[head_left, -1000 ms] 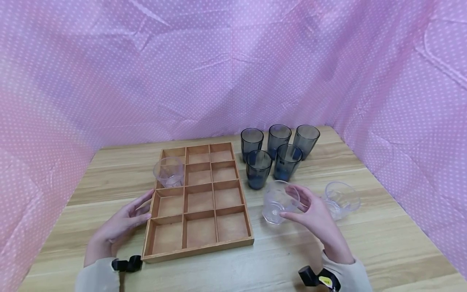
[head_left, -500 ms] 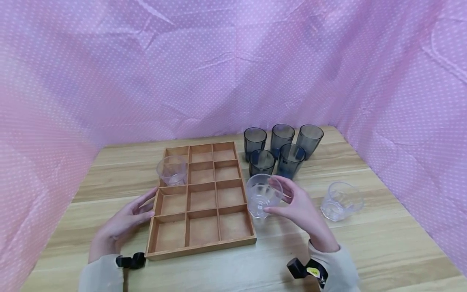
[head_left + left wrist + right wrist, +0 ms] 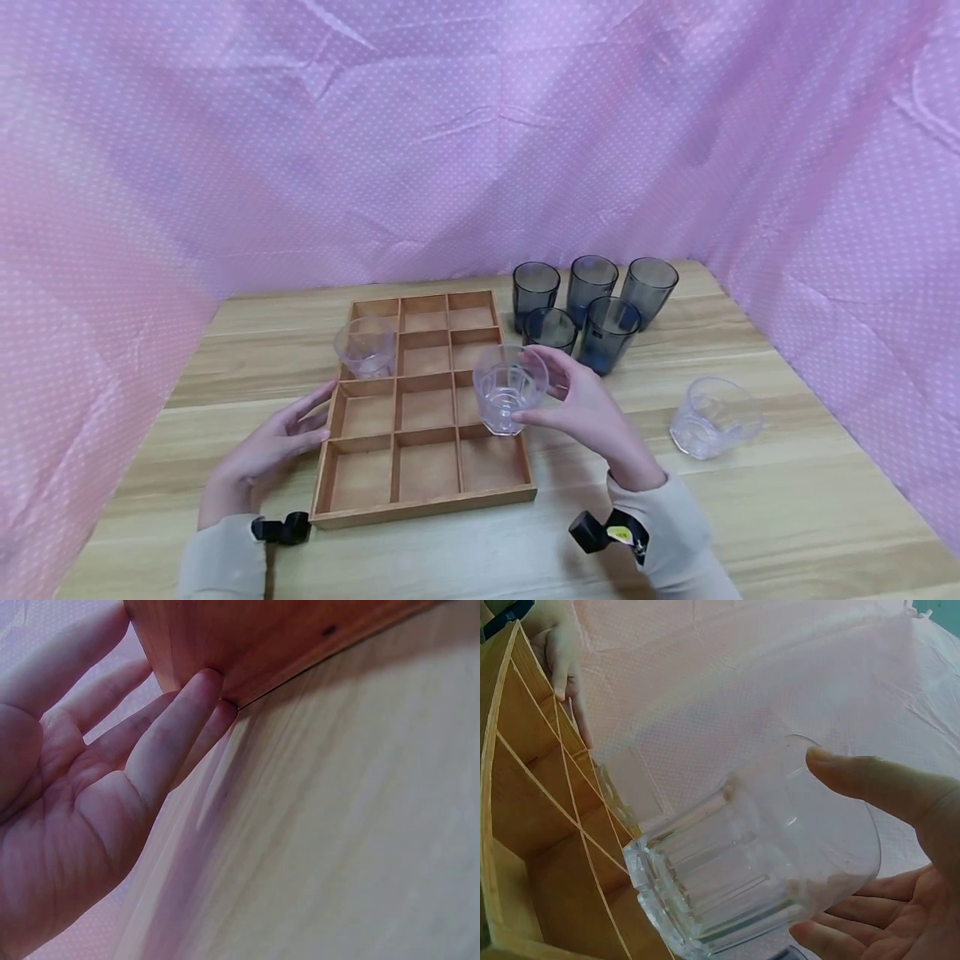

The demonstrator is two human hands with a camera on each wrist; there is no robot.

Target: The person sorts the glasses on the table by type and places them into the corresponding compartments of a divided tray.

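Between right fingers [image 3: 870,909], clear cup [image 3: 757,859], above tray [image 3: 423,507]

Front-L dark glass [image 3: 550,328]: btm hidden behind R grip [image 3: 581,408]

I see the compartment tray [image 3: 427,507] left of centre on the worktop [image 3: 810,508], its far edge near the worktop's far edge. In its left column, second row from the far edge, sits one tumbler [image 3: 366,350]. The left hand [image 3: 273,442] touches the tray's left edge, just before that cup. Over the tray's right edge, between its walls and the right hand [image 3: 592,412], I have the held tumbler [image 3: 506,392]. Behind that hand, towards the worktop's far edge, five glasses [image 3: 609,333] stand, three behind two. A third tumbler [image 3: 712,421] stands alone, nearer the worktop's right edge. Fabric [image 3: 450,167] hangs behind everything.
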